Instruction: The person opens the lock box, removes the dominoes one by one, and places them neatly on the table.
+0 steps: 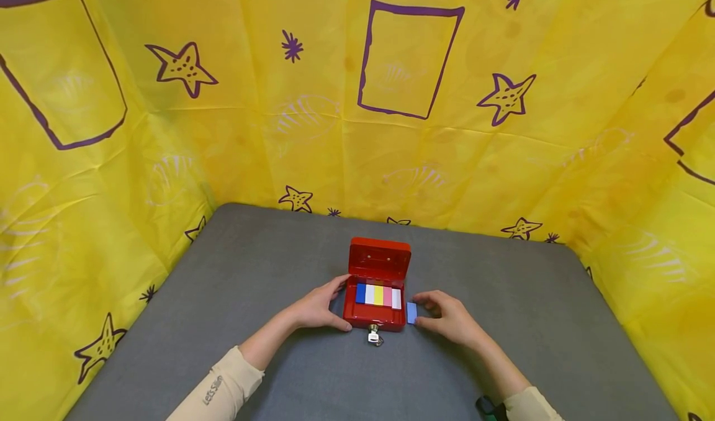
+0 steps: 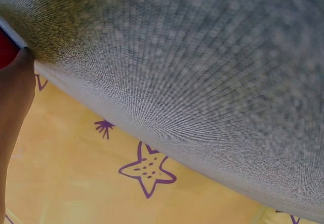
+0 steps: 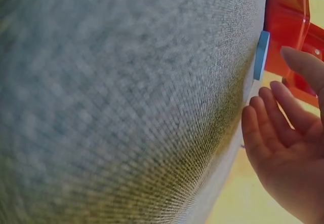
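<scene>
A small red metal cash box [image 1: 357, 323] stands on the grey table with its lid [image 1: 380, 259] raised. Inside lies a row of blocks: dark blue [image 1: 360, 294], white, yellow [image 1: 378, 295], pink and whitish. My left hand [image 1: 319, 306] rests against the box's left side, thumb at the front corner and fingers toward the back corner. Just right of the box is a light blue block [image 1: 411, 313]. Around it my right hand [image 1: 447, 316] hovers with thumb and fingers apart; the right wrist view shows a gap between fingertips and block [image 3: 261, 56].
A key [image 1: 373, 336] with a ring hangs at the lock on the box's front. The grey table [image 1: 268, 247] is enclosed by yellow cloth walls [image 1: 335, 141] with purple drawings. A dark band [image 1: 491, 407] circles the right wrist.
</scene>
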### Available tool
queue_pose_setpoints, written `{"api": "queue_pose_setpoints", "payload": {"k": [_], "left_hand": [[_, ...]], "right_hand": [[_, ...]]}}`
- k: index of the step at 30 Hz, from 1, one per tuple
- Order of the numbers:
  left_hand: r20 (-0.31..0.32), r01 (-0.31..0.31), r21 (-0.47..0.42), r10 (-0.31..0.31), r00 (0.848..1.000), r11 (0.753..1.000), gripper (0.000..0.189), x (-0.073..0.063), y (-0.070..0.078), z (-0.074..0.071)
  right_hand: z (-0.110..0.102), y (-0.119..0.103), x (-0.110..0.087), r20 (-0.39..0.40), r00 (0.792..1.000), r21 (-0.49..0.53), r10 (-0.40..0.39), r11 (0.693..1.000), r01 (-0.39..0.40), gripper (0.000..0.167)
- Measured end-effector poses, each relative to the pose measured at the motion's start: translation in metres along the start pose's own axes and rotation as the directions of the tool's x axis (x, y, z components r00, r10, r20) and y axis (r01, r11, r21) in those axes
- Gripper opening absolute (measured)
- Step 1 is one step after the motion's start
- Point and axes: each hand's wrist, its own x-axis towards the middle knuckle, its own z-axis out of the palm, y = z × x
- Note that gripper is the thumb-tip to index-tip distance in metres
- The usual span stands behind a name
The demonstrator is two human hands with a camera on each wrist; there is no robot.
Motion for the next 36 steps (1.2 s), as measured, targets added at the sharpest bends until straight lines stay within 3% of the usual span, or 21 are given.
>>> {"api": "queue_pose_setpoints", "payload": {"k": [9,16,29,36], "left_hand": [[0.002,-0.004,0.001,0.004,1.0,1.0,0.101,0.0,0.0,0.0],[0.002,-0.011,0.004,0.011,1.0,1.0,0.101,0.001,-0.001,0.0],[-0.001,-0.017,0.012,0.017,1.0,1.0,0.102,0.001,-0.004,0.001],[0.007,-0.024,0.008,0.024,1.0,1.0,0.102,0.002,-0.004,0.001]], "right_hand": [[0.001,-0.005,0.0,-0.035,0.992,0.116,0.119,0.987,-0.114,0.034],[0.002,-0.01,0.001,-0.059,0.985,0.162,0.159,0.976,-0.148,0.031],[0.003,-0.031,0.011,-0.131,0.982,0.176,0.137,0.978,-0.113,0.032],[0.007,-0.043,0.02,-0.107,0.988,0.212,0.111,0.973,-0.087,0.031]]}}
